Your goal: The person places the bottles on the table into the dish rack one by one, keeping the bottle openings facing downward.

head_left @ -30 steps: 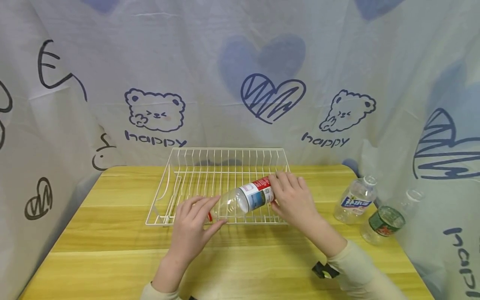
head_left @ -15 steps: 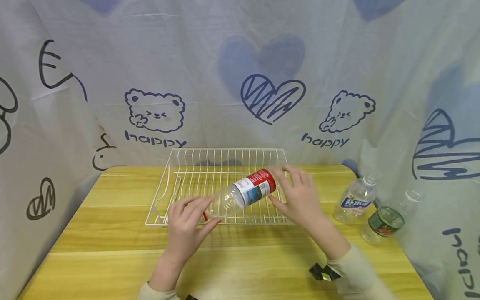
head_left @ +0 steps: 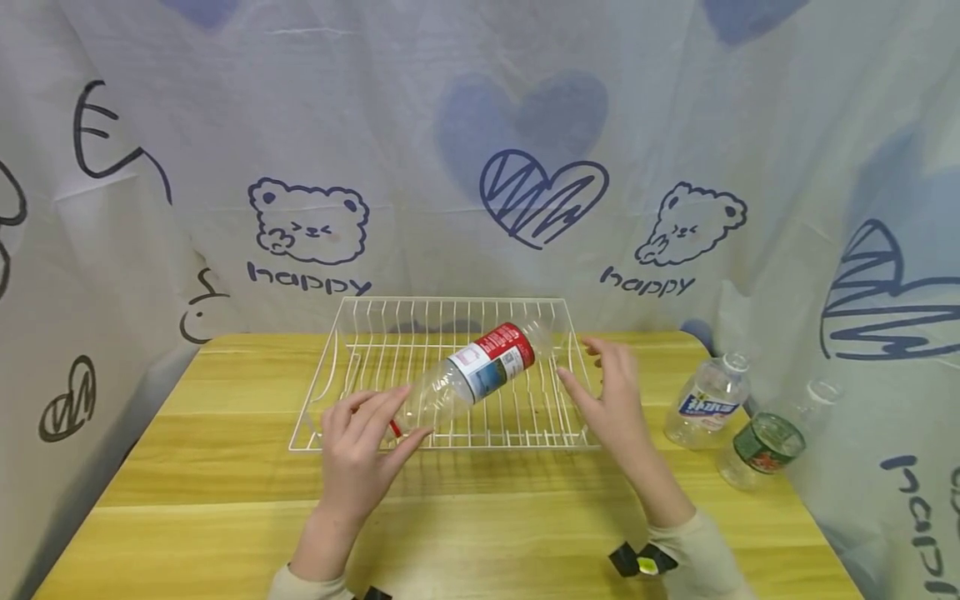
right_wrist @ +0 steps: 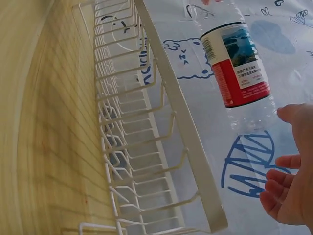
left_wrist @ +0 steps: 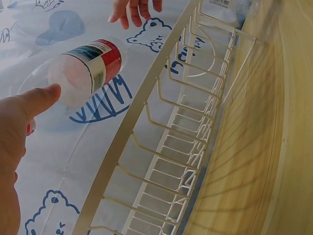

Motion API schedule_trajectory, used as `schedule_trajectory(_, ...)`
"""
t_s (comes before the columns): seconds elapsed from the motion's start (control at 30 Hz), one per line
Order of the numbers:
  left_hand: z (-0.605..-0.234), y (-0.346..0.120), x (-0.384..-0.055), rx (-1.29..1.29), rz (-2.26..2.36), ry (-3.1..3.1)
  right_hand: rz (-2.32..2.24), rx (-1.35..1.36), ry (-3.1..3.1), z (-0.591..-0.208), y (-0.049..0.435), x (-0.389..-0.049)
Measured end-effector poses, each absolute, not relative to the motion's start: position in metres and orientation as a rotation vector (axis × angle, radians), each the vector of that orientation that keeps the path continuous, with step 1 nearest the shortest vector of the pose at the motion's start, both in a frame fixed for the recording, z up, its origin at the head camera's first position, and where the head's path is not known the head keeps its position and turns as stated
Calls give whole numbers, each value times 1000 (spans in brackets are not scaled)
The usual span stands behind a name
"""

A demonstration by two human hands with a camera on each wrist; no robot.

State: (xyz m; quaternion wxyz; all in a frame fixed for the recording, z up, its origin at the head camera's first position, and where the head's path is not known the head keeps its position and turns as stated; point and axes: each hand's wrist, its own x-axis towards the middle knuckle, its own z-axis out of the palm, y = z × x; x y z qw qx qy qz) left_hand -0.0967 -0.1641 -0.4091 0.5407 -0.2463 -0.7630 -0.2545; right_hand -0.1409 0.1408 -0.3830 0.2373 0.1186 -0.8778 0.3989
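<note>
A clear plastic bottle [head_left: 491, 367] with a red, white and blue label is held tilted over the white wire rack [head_left: 442, 446]. My left hand [head_left: 360, 446] grips its neck end, where a bit of red shows between thumb and fingers. The bottle's base points up and to the right. My right hand [head_left: 611, 400] is off the bottle, thumb and fingers spread beside the base. In the right wrist view the bottle [right_wrist: 237, 68] hangs above the rack's rail, with the right thumb close to its bottom. The left wrist view shows the left thumb [left_wrist: 41, 100] against the bottle.
Two clear bottles stand at the table's right side, one with a blue-and-white label [head_left: 705, 408] and one with a green label [head_left: 768, 442]. The wooden table [head_left: 465, 533] is backed by a printed cloth [head_left: 427, 167] close behind the rack.
The right hand has let go of the bottle's base and moved right, its fingers opening. The left hand has carried the bottle slightly left, with its base rising.
</note>
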Motion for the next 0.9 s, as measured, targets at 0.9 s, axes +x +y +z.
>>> schedule_trajectory(0.9,-417,-151,-100,-596,-605,-1703,2401,99,-2089,-370,83,-152)
